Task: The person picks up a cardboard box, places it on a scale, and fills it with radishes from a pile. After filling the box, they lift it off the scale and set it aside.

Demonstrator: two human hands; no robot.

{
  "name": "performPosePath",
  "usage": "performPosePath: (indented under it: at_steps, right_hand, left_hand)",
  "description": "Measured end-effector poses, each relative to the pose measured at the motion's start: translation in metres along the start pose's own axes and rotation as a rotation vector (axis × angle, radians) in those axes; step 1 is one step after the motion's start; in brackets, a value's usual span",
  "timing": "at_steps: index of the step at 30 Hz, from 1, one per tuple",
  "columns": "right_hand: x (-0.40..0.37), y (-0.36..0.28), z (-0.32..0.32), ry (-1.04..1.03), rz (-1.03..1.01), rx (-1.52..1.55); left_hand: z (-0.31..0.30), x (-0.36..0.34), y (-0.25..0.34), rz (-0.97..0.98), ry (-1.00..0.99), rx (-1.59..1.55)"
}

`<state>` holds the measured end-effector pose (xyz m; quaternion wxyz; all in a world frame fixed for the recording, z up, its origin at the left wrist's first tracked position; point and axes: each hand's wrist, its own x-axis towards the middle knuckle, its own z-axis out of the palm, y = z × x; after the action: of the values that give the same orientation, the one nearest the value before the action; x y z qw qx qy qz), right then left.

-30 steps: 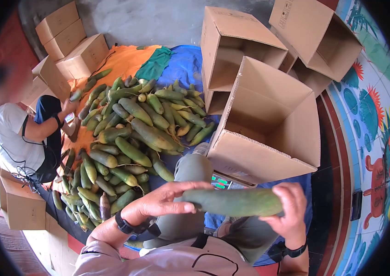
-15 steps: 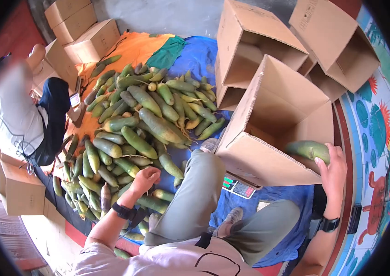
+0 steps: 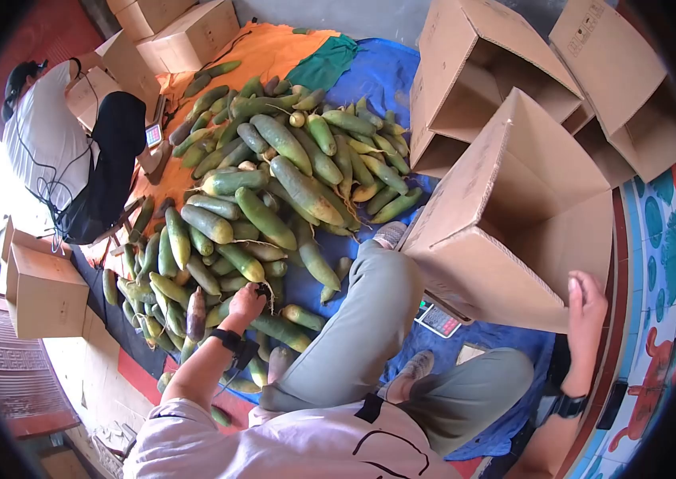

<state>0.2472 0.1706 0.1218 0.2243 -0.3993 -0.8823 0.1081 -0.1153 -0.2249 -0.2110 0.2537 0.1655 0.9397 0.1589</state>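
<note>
Long green radishes lie in a large pile on the orange and blue cloths. My left hand is at the pile's near side, its fingers bent over a small dark thing that I cannot make out. At the near right edge of an upright, open cardboard box is my right hand, with its fingers partly curled and no radish in them. The box's bottom is hidden from view. Under the box's near side shows a scale with a lit display.
Several open boxes stand behind at the right, and more boxes at the back left. A co-worker sits at the left beside the pile, near another scale. My legs extend between pile and box.
The radish that my right hand held over the box edge is out of sight. My left hand has moved slightly within the pile, and the whole view has shifted.
</note>
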Motion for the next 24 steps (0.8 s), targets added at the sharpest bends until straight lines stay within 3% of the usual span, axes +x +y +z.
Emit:
performPosePath:
  at_steps: [4,7,8,9,11,13,15,21,24]
  right_hand:
    - [-0.018,-0.011,0.017,-0.032,0.029,0.026]
    - [-0.019,-0.01,0.023,0.079,0.02,0.054]
    - [-0.019,-0.014,0.022,0.061,0.006,0.016]
    - [-0.018,-0.016,0.022,0.042,-0.007,-0.02]
    - [-0.019,-0.013,0.024,0.041,0.008,-0.015]
    - [-0.019,-0.01,0.026,0.041,0.022,-0.009]
    - [-0.019,-0.009,0.027,0.068,0.01,-0.054]
    - [-0.021,-0.011,0.028,0.08,0.034,-0.052]
    - [-0.02,-0.01,0.028,0.077,0.002,-0.06]
  left_hand:
    - [0.044,0.038,-0.031,-0.1,-0.007,-0.068]
    - [0.06,0.047,-0.027,-0.492,-0.062,-0.497]
    - [0.082,0.065,-0.048,-0.434,-0.012,-0.384]
    - [0.076,0.059,-0.037,-0.437,-0.014,-0.385]
    - [0.044,0.039,0.004,-0.279,0.199,-0.197]
    - [0.044,0.043,0.003,-0.29,0.195,-0.194]
    - [0.042,0.044,0.005,-0.288,0.48,-0.338]
    - [0.032,0.076,-0.014,-0.467,0.541,-0.506]
    - [0.008,0.072,-0.001,-0.223,0.636,-0.268]
